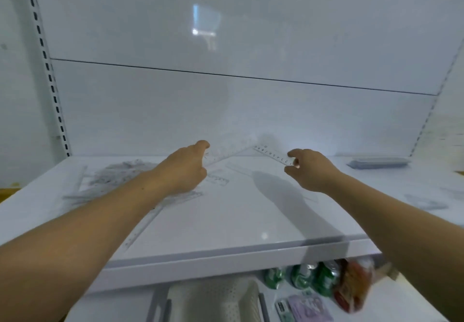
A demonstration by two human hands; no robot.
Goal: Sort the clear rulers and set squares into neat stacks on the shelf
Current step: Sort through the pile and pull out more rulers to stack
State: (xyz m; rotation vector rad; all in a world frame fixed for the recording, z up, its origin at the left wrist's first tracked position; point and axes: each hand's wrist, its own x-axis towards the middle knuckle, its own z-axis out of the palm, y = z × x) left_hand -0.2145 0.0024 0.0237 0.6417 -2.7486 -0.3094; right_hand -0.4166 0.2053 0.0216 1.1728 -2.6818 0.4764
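Risk: my left forearm (113,208) may sweep the loose ruler pile (118,173) on the shelf (226,223); my left hand (187,168) pinches the left ruler (231,149), my right hand (311,171) the right ruler (272,153), near ends only, so far tips by the back panel (226,110) may clash.

You are standing at shop shelving: a white metal shelf (226,221) lies under your fingers (202,144), and a slotted upright (47,70) stands well to their left. Below the fingers and nearer you, green cans (301,275) and a red packet (351,289) are stocked on the lower tier.
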